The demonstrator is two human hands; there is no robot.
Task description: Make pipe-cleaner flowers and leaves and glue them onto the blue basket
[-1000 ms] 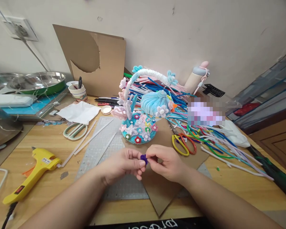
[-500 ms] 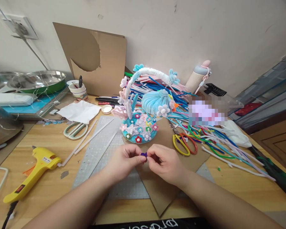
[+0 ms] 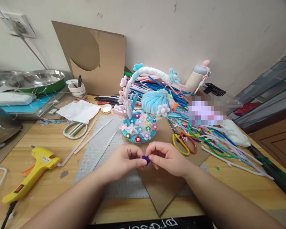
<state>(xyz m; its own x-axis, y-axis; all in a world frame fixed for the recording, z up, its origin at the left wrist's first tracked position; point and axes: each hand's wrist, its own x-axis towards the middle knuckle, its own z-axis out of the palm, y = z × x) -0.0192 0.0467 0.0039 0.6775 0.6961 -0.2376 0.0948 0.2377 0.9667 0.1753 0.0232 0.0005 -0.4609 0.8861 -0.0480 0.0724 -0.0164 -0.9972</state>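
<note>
Between my two hands is a small purple fuzzy flower (image 3: 146, 160), apparently bent from pipe cleaner. My left hand (image 3: 126, 160) pinches its left side between thumb and fingers. From the right, my right hand (image 3: 168, 158) grips the opposite side with thumb and forefinger. Just beyond my fingers stands a pipe-cleaner ornament with a round blue base (image 3: 141, 139) covered in small flowers. A white arched handle (image 3: 154, 70) rises from it, and a blue shell (image 3: 154, 101) hangs below the arch. Brown cardboard (image 3: 160, 187) and a grey cutting mat (image 3: 124, 187) lie beneath my hands.
A yellow glue gun (image 3: 34, 171) lies at left, near green-handled scissors (image 3: 75, 130) and a white tissue (image 3: 78, 111). Scissors with yellow and red handles (image 3: 181, 144) rest right of the ornament. Loose pipe cleaners (image 3: 219, 143) spread across the right side. A bottle (image 3: 196, 78) stands behind.
The purple flower has turned so more of its petals show, and my fingers have shifted around it. My right hand has opened out slightly around its pinch. The ornament stays in place.
</note>
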